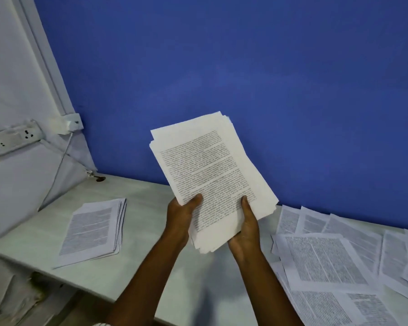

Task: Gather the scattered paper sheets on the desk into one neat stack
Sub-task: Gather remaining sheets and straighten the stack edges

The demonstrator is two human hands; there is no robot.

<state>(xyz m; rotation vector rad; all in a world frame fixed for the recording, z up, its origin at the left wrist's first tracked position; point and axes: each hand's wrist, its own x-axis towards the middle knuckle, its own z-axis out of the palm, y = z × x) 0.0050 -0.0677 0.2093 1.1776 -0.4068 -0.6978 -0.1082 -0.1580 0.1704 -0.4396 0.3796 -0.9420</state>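
Far left: a white socket strip [12, 140] is seen fixed to the pale side wall; a thin cable [57, 175] is seen hanging below it, toward the back corner of the desk [137, 267]. On the left part of the desk a pile of printed sheets [92, 229] is laid flat; its right edges are slightly fanned.

Centre: a bundle of printed sheets [210, 175] is held raised above the desk, tilted, against the blue wall [245, 67]; its edges are uneven, with several sheets offset at top and bottom. The bundle's lower left edge is gripped by the left hand [179, 217], thumb pressed on the printed face, fingers hidden behind; the lower right edge is gripped by the right hand [245, 234], thumb laid on the face.

Right: loose printed sheets [327, 260] are spread overlapping across the desk, reaching the wall.
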